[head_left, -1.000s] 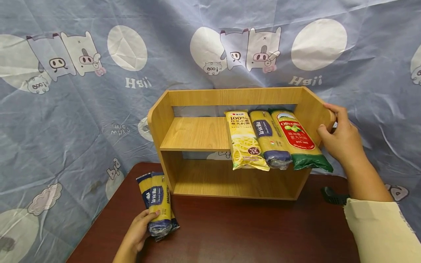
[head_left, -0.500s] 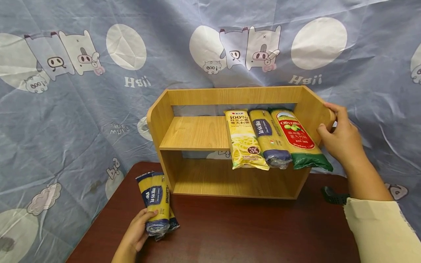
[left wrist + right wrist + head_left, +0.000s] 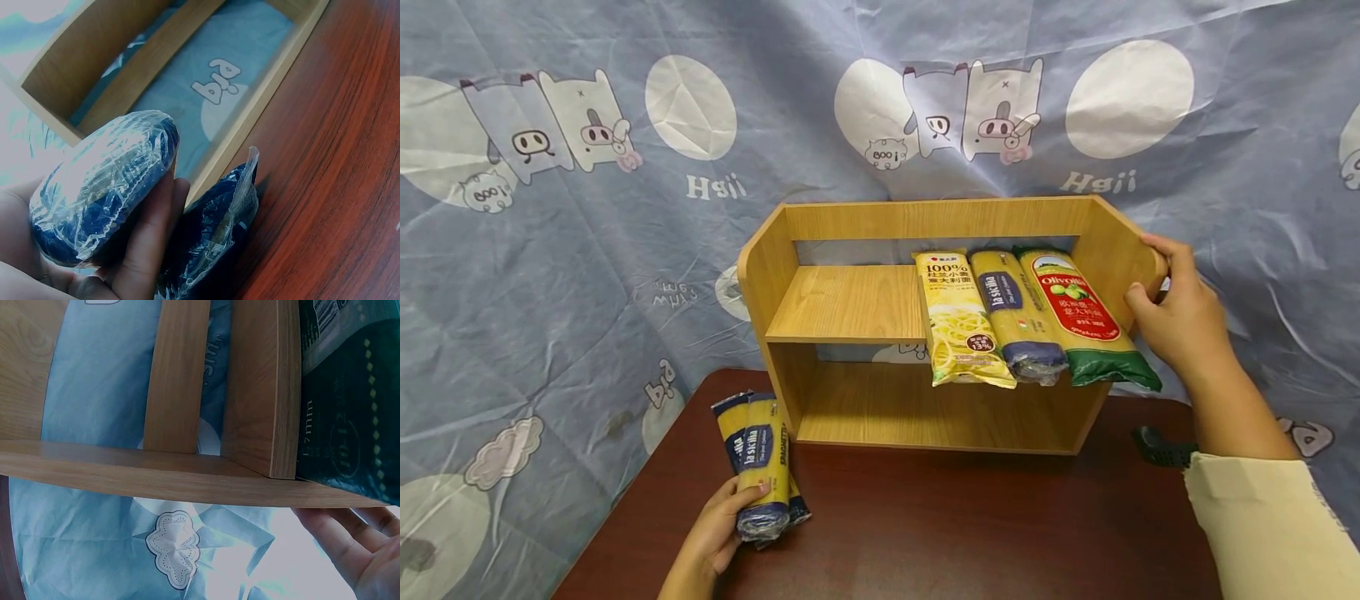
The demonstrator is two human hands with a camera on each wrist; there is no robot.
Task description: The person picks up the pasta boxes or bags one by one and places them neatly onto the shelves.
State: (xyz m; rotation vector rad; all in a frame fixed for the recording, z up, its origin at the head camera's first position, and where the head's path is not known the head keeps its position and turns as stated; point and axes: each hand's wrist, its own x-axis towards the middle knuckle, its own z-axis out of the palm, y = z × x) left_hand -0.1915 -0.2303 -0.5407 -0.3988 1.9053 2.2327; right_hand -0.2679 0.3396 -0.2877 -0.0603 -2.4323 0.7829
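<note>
My left hand (image 3: 718, 523) grips the lower part of a yellow and blue spaghetti pack (image 3: 769, 454), left of the wooden shelf (image 3: 936, 220). A second spaghetti pack (image 3: 731, 417) lies partly hidden under it on the table. In the left wrist view, the held pack's crinkled clear end (image 3: 112, 181) is raised beside the lower pack (image 3: 219, 231). My right hand (image 3: 1183, 321) holds the shelf's right side panel, thumb on the inner side. From the right wrist, those fingers (image 3: 334, 544) show against the panel's outer face, with a green pack (image 3: 350, 406) just inside.
On the upper board lie a cream pasta pack (image 3: 962, 321), a blue and yellow spaghetti pack (image 3: 1018, 321) and a green and red Olivolia pack (image 3: 1078, 312), their ends overhanging the front. A black object (image 3: 1161, 447) sits right of the shelf. A patterned cloth (image 3: 790, 100) hangs behind.
</note>
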